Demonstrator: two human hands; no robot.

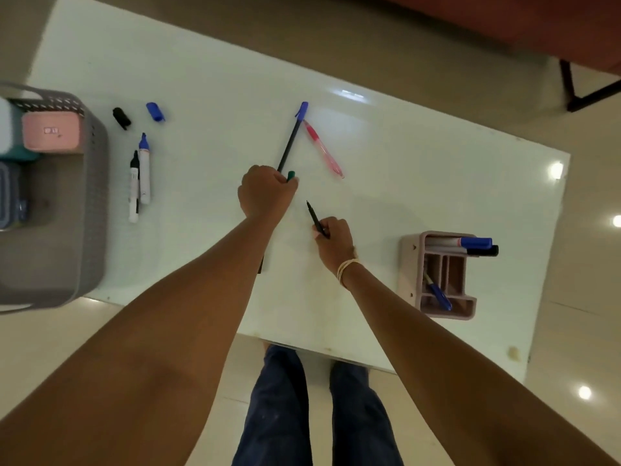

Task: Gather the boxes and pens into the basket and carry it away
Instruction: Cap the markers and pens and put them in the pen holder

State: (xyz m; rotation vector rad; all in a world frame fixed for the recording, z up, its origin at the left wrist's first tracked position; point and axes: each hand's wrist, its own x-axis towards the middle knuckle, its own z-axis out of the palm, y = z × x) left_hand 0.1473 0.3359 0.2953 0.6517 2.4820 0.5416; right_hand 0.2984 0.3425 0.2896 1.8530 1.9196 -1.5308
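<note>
Head view, looking down on a white table [208,79]. At 9 o'clock, hanging over the table's edge: grey basket [90,183], already loaded with a pink box [50,132] and teal and blue-grey boxes beside it, partly cut off by the frame. Just right of the basket, two uncapped markers [141,173] lying side by side, with a loose black cap [121,118] and blue cap [155,111] above them toward 11 o'clock.

Near centre: left hand [265,193] fisted around a dark pen with a blue cap [290,142] and a green-tipped one [291,176]. Right hand [332,238] pinching a thin black pen [314,218], tip pointing toward 11 o'clock. Pink pen [322,149] lying loose at 12 o'clock, touching nothing but the table.

At 3 o'clock: pink organiser [440,274] holding a blue pen and two capped markers across its top.

Judged partway done: boxes apparently in, pens being collected. Left to do: pink pen, markers and caps, possibly the organiser's contents, then carrying off.
</note>
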